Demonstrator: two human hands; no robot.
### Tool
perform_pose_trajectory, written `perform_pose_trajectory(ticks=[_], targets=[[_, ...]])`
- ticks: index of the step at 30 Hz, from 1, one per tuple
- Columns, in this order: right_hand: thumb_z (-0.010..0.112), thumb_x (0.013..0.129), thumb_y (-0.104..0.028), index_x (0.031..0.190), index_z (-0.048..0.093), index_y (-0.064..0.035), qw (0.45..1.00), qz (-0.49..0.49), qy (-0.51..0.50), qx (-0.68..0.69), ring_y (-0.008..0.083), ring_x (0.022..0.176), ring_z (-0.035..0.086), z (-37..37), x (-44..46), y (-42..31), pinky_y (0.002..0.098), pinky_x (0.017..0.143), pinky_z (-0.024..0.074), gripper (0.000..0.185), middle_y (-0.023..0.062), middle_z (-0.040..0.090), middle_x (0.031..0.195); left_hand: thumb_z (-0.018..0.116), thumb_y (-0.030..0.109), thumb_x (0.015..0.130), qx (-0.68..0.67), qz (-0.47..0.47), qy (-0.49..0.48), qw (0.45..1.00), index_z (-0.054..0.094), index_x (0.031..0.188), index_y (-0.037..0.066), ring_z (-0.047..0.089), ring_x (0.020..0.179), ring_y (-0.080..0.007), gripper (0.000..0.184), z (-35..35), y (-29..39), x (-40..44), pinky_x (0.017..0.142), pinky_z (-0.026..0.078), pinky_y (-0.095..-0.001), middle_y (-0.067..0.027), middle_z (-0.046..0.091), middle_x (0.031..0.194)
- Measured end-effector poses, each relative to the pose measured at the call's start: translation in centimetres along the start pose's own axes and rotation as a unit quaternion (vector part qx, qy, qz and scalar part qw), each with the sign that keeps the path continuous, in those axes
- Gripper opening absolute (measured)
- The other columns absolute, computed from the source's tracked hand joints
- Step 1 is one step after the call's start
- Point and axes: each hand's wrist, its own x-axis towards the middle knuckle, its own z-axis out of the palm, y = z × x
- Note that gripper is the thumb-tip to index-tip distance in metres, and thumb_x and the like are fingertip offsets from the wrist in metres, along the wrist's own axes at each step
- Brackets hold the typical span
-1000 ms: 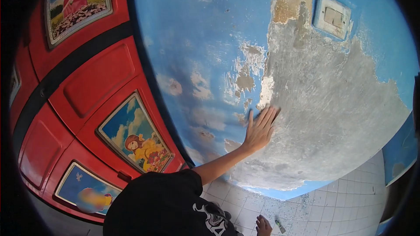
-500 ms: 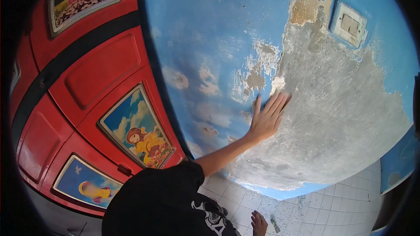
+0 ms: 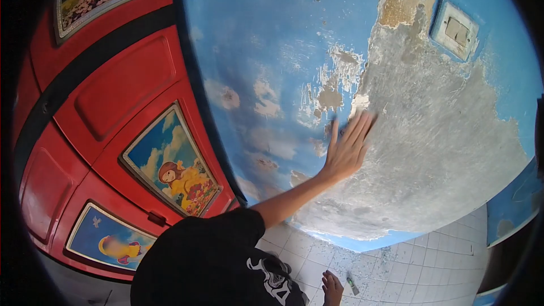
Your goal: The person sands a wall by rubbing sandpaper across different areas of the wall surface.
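My left hand [image 3: 345, 150] lies against the wall with its palm down and fingers stretched out, one digit set apart from the rest. Its fingertips are slightly blurred, beside a white patch [image 3: 360, 103] where bare grey plaster [image 3: 430, 119] meets peeling blue paint [image 3: 255, 39]. Whatever is under the palm is hidden. Low in the view, my right hand [image 3: 332, 289] hangs over the tiled floor, its fingers loosely bent and partly apart, with nothing visible in them. Just right of it, a small scraper-like tool [image 3: 352, 284] lies on the tiles.
A red cabinet [image 3: 124, 88] with framed pictures stands along the left, close to the wall. A switch plate [image 3: 455, 29] is mounted at the upper right. Paint flakes [image 3: 385, 258] lie on the white tiles [image 3: 416, 272] below the wall.
Since a second ago, the view has shifted, and my left hand appears farther up and right in it. It remains on nearly the same part of the wall. My right hand appears slightly higher and further left.
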Motion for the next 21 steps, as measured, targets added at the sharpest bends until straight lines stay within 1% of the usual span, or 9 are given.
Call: perform_pose_trajectory(ticks=[2,3,6,9,12,13,17,18,21], targets=[[0.051,0.088,-0.026,0.115,0.056,-0.0002,1.0,0.02,0.011,-0.015,0.0197,0.1,0.054,0.4,0.1,-0.2,0.0311,0.083,0.042,0.038,0.0097,0.059,0.11,0.036,0.024,0.091,0.012,0.013,0.077,0.997,0.022,0.14,0.002,0.011,0.137,-0.0197,0.055,-3.5,0.8,5.8,0.106,0.0,-0.0534,-0.0099,0.018,0.147],[0.051,0.087,-0.026,0.115,0.056,0.0004,0.999,0.019,0.027,-0.012,0.0198,0.099,0.054,1.4,-1.0,-2.8,0.0313,0.084,0.0418,0.038,0.01,0.059,0.11,0.035,0.024,0.091,0.016,0.021,0.118,0.993,0.022,0.139,0.002,0.012,0.137,-0.0199,0.054,-4.3,1.0,7.3,0.106,0.0,-0.053,-0.0103,0.018,0.147],[0.052,0.087,-0.027,0.115,0.056,0.0011,1.0,0.007,0.021,-0.005,0.0193,0.1,0.054,1.0,-0.5,-2.3,0.0311,0.083,0.042,0.04,0.0103,0.059,0.11,0.034,0.025,0.092,0.014,0.004,0.075,0.997,0.022,0.14,0.002,0.011,0.137,-0.0197,0.054,-2.2,0.3,4.9,0.107,0.001,-0.052,-0.01,0.018,0.147],[0.052,0.087,-0.028,0.115,0.056,0.0,1.0,0.0,0.017,-0.003,0.0191,0.1,0.054,0.5,-0.2,0.2,0.0314,0.082,0.0425,0.04,0.0098,0.06,0.109,0.035,0.026,0.092,0.024,-0.009,-0.023,0.999,0.023,0.139,0.003,0.011,0.137,-0.0173,0.054,3.4,-1.2,-3.9,0.106,-0.004,-0.0526,-0.0084,0.019,0.147],[0.051,0.088,-0.028,0.116,0.056,-0.0014,0.998,0.05,0.045,-0.015,0.0186,0.1,0.054,1.7,-2.3,-2.8,0.0313,0.081,0.0429,0.039,0.0095,0.06,0.109,0.036,0.024,0.091,0.019,0.006,-0.032,0.999,0.022,0.14,0.006,0.012,0.137,-0.0147,0.054,3.1,-1.9,-4.0,0.107,-0.004,-0.0506,-0.0056,0.018,0.148],[0.052,0.088,-0.028,0.116,0.056,-0.0023,0.997,0.061,0.047,-0.028,0.0181,0.099,0.055,1.6,-2.5,-3.4,0.031,0.08,0.043,0.039,0.0089,0.06,0.109,0.036,0.024,0.091,0.019,0.018,-0.015,1.0,0.023,0.14,0.007,0.013,0.137,-0.0154,0.053,1.2,-1.6,-1.6,0.107,-0.003,-0.0509,-0.0061,0.018,0.148],[0.052,0.086,-0.029,0.116,0.056,-0.0016,0.995,0.08,0.052,-0.02,0.0184,0.097,0.054,1.5,-1.1,-3.1,0.0312,0.081,0.0418,0.04,0.0088,0.06,0.11,0.037,0.023,0.091,0.025,0.062,0.114,0.991,0.025,0.139,0.003,0.014,0.137,-0.0192,0.053,-5.4,0.1,8.0,0.106,0.002,-0.0538,-0.0078,0.02,0.147],[0.051,0.087,-0.027,0.116,0.056,-0.0016,0.998,0.039,0.048,-0.027,0.0193,0.098,0.054,1.6,-0.9,-3.2,0.0317,0.082,0.0413,0.039,0.0093,0.059,0.111,0.037,0.023,0.091,0.025,0.065,0.11,0.991,0.025,0.139,0.003,0.014,0.137,-0.0192,0.053,-5.1,0.0,7.6,0.106,0.002,-0.0538,-0.0078,0.02,0.147],[0.05,0.087,-0.028,0.116,0.056,-0.0016,0.998,0.02,0.037,-0.038,0.0197,0.1,0.054,1.2,-0.2,-2.8,0.0323,0.082,0.0415,0.039,0.0095,0.059,0.111,0.037,0.023,0.091,0.013,0.036,0.051,0.998,0.025,0.139,0.003,0.013,0.137,-0.0183,0.054,-2.3,-0.5,3.3,0.106,0.002,-0.0547,-0.0069,0.018,0.147]])
